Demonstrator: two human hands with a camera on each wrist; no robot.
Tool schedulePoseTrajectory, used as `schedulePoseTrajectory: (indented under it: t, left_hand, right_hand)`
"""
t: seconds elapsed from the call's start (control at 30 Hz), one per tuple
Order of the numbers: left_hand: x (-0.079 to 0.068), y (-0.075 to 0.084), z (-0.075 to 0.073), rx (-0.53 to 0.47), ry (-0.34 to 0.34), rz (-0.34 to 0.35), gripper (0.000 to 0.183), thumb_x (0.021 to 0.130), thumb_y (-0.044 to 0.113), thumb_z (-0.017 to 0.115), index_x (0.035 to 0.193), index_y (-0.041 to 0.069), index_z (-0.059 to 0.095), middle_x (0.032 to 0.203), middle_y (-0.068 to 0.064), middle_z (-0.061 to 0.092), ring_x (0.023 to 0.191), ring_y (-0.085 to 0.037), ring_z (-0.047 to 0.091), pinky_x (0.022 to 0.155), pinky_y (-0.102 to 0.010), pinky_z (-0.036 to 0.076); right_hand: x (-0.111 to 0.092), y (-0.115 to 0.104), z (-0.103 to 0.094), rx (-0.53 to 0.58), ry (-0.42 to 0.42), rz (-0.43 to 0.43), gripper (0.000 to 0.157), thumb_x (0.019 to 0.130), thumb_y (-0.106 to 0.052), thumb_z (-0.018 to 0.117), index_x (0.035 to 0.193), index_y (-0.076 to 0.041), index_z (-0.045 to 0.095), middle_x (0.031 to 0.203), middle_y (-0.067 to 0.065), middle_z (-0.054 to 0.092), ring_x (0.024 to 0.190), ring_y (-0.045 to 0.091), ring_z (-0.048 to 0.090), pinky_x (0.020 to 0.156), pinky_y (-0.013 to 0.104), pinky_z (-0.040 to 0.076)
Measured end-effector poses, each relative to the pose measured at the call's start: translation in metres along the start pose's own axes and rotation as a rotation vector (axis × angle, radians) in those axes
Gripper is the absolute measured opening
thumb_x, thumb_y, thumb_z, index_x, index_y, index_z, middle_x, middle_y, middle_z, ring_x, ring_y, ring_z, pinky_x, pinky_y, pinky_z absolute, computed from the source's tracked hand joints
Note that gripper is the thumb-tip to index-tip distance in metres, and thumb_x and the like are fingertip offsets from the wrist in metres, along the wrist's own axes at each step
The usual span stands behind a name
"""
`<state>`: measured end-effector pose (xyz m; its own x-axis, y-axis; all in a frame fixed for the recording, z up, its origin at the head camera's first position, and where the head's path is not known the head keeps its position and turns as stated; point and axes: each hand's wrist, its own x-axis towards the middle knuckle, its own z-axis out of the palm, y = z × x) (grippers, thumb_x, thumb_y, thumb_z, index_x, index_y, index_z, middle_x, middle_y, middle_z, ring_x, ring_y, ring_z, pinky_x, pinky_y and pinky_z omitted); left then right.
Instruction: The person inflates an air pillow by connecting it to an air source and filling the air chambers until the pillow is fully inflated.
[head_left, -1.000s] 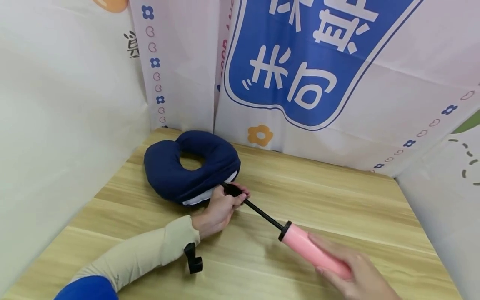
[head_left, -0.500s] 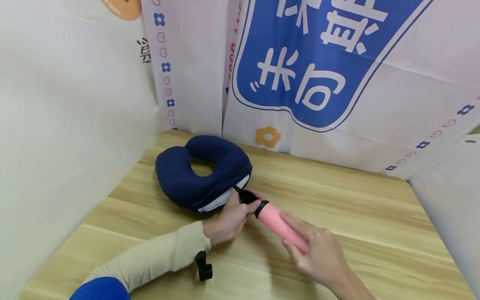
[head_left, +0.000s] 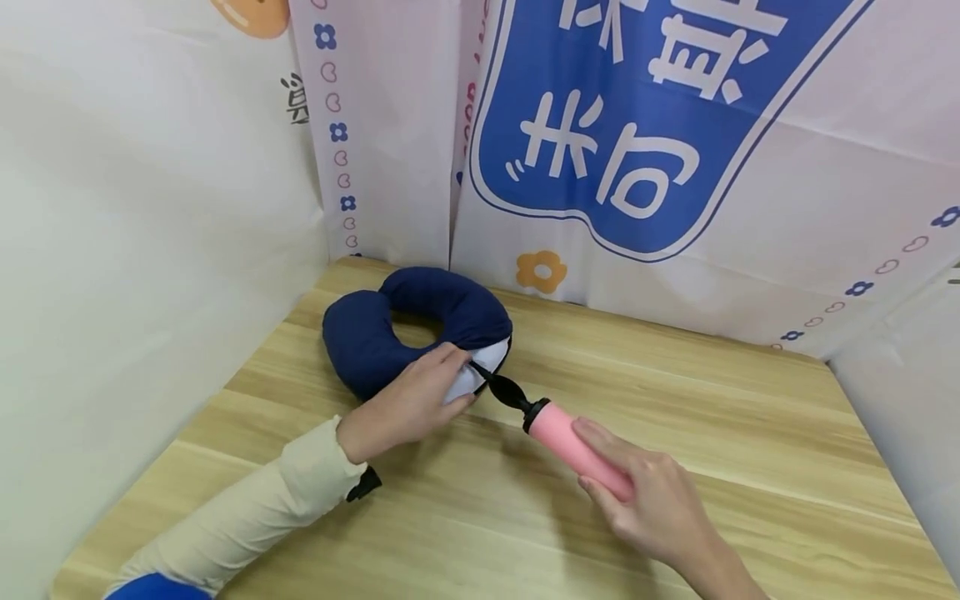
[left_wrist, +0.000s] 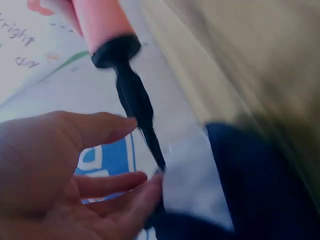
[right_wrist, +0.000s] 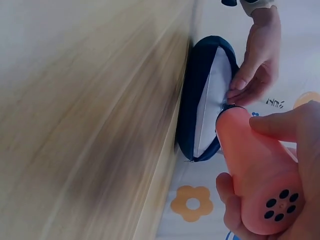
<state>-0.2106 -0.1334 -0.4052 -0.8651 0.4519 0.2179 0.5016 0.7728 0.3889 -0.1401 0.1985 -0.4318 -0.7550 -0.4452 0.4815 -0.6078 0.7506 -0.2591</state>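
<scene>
My worry with this navy neck pillow is the white panel on its near right side: the black nozzle only meets it at a skinny tip, so I reckon any sideways wobble could bend that tip or pop it loose. Can't tell how far in it goes, if it's in at all, because whatever it connects to is hidden. The pillow is just lying flat on the wood-look surface, so a hard shove along the nozzle might slide the whole thing too, especially if the left hand isn't bracing it firmly. Position-wise, the pillow is right at that hand: fingertips rest by the edge of the panel, next to the nozzle tip. The wrist view shows its thumb well apart from its fingers, alongside the nozzle, so it's a loose spread, not a proper pinch afaict. Further out, the right hand has its fingers wrapped round the pink pump, well apart from the pillow with the nozzle bridging the gap. The pump looks held up off the surface, so if that wrist dips, I'd expect the tip to lever against the panel.
</scene>
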Motion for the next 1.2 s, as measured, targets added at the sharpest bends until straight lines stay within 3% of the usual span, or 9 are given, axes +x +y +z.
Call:
schedulePoseTrajectory:
  t: [0.1,0.2,0.33,0.57,0.7,0.83,0.93,1.03,1.2]
  left_hand:
    - [0.005,-0.006,-0.002,0.131,0.048,0.082,0.044,0.098,0.013,0.075,0.137,-0.004,0.062,0.129,-0.016,0.065,0.114,-0.028,0.065,0.097,-0.042,0.058]
    - [0.018,-0.016,0.001,0.269,0.08,0.215,0.033,0.098,0.009,0.073,0.129,-0.002,0.068,0.121,-0.013,0.066,0.105,-0.026,0.063,0.091,-0.037,0.057]
    - [0.038,-0.027,0.001,0.351,0.074,0.339,0.021,0.095,0.011,0.078,0.115,0.004,0.074,0.106,-0.008,0.065,0.09,-0.02,0.057,0.081,-0.033,0.053]
    - [0.044,-0.035,-0.007,0.214,-0.039,0.281,0.025,0.089,0.012,0.086,0.11,0.005,0.076,0.101,-0.006,0.067,0.087,-0.018,0.06,0.081,-0.034,0.055]
    - [0.042,-0.037,-0.007,0.091,-0.028,0.28,0.023,0.089,0.008,0.084,0.11,0.005,0.076,0.103,-0.008,0.069,0.089,-0.018,0.062,0.082,-0.034,0.056]
    - [0.042,-0.039,-0.007,0.019,-0.009,0.284,0.021,0.089,0.005,0.083,0.109,0.005,0.076,0.103,-0.008,0.069,0.089,-0.019,0.064,0.081,-0.034,0.056]
    - [0.045,-0.041,-0.006,0.006,-0.015,0.269,0.021,0.09,0.005,0.083,0.11,0.005,0.077,0.104,-0.007,0.069,0.089,-0.018,0.064,0.081,-0.033,0.057]
    - [0.047,-0.04,-0.004,0.031,-0.017,0.255,0.022,0.089,0.006,0.084,0.11,0.006,0.076,0.104,-0.006,0.069,0.089,-0.016,0.064,0.081,-0.032,0.057]
    - [0.046,-0.035,-0.004,0.074,-0.007,0.217,0.026,0.089,0.007,0.085,0.112,0.007,0.073,0.106,-0.005,0.068,0.093,-0.016,0.064,0.083,-0.032,0.057]
  right_hand:
    - [0.0,0.002,-0.001,0.021,-0.031,0.005,0.067,0.085,-0.024,0.088,0.147,-0.028,0.064,0.141,-0.005,0.07,0.112,0.023,0.076,0.087,0.046,0.064]
    - [-0.001,0.007,-0.001,0.05,-0.067,0.029,0.068,0.088,-0.024,0.087,0.15,-0.03,0.06,0.143,-0.005,0.069,0.116,0.021,0.075,0.09,0.045,0.063]
    - [-0.002,0.015,0.003,0.078,-0.137,0.113,0.07,0.091,-0.03,0.085,0.154,-0.035,0.055,0.14,-0.005,0.071,0.103,0.008,0.071,0.083,0.037,0.059]
    - [0.006,0.021,0.018,0.067,-0.283,0.216,0.069,0.091,-0.035,0.083,0.154,-0.031,0.056,0.134,-0.001,0.074,0.091,0.006,0.062,0.074,0.032,0.051]
    - [0.013,0.023,0.019,0.031,-0.289,0.248,0.067,0.087,-0.028,0.084,0.149,-0.025,0.061,0.129,0.003,0.075,0.089,0.01,0.062,0.067,0.031,0.048]
    - [0.021,0.021,0.019,0.012,-0.256,0.233,0.064,0.085,-0.021,0.085,0.145,-0.018,0.065,0.129,0.005,0.075,0.098,0.016,0.069,0.073,0.037,0.054]
    - [0.031,0.016,0.023,0.011,-0.235,0.209,0.062,0.086,-0.022,0.086,0.144,-0.014,0.065,0.128,0.006,0.076,0.1,0.016,0.07,0.077,0.038,0.055]
    - [0.047,0.008,0.033,0.027,-0.223,0.207,0.06,0.088,-0.027,0.086,0.142,-0.012,0.066,0.12,0.006,0.076,0.088,0.013,0.065,0.07,0.033,0.052]
    - [0.075,-0.009,0.054,0.048,-0.177,0.164,0.05,0.09,-0.027,0.085,0.133,-0.009,0.07,0.115,0.007,0.077,0.09,0.021,0.072,0.075,0.041,0.059]
